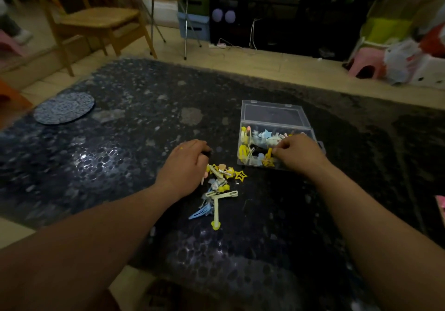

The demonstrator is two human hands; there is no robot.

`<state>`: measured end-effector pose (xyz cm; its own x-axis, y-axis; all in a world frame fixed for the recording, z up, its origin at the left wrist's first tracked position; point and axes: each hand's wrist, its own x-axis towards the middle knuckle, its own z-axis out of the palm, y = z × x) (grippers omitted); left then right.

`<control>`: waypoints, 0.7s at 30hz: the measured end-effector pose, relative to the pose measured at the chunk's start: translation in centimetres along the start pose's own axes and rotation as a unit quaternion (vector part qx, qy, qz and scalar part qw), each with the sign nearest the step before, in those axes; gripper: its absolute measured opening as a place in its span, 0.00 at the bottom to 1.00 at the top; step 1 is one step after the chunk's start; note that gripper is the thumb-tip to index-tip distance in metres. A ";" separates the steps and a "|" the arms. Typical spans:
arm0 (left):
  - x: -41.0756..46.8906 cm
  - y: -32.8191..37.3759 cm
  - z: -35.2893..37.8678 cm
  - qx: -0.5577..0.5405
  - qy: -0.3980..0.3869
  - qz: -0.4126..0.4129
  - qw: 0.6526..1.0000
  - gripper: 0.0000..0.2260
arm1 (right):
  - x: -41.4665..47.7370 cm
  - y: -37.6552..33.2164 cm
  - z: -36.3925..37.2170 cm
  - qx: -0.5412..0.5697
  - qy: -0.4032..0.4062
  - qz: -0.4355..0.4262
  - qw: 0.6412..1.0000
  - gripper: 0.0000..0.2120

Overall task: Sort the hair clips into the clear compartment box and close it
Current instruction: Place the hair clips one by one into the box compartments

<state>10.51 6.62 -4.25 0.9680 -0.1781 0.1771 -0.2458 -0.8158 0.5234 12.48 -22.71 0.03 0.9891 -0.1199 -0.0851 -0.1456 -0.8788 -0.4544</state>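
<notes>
**Q:** Right hand (298, 153)?
**A:** It pinches a yellow star-shaped hair clip (268, 159) over the near compartments of the clear plastic compartment box (241, 139). The lid (272, 112) is open.

**Q:** Left hand (185, 163)?
**A:** Its fingers are curled, just left of the box, at the loose pile of pastel hair clips (221, 182). Whether it holds anything cannot be told.

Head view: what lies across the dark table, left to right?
Round patterned mat → left hand → loose hair clips → clear compartment box; the right hand, pinching a yellow clip over the box, is left out.
</notes>
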 end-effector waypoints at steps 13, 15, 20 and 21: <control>0.0 0.1 0.0 0.012 -0.002 0.010 1.000 0.19 | -7.5 -2.6 5.8 0.065 0.028 -0.145 0.987 0.06; 0.0 0.1 0.1 0.011 0.003 0.014 1.000 0.18 | -7.7 -2.5 6.6 0.058 0.042 -0.141 0.987 0.10; 0.1 -0.1 0.3 0.016 0.006 0.017 1.000 0.18 | -8.0 -2.5 7.9 0.047 0.100 -0.147 0.983 0.11; 0.1 -0.2 0.2 0.018 0.006 0.016 1.000 0.19 | -8.0 -2.6 8.2 0.046 0.109 -0.155 0.981 0.10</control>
<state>10.65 6.66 -4.57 0.9589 -0.1984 0.2026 -0.2744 -0.8293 0.4868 4.74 -15.72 -5.37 0.9656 0.0429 0.2565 0.1722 -0.8448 -0.5067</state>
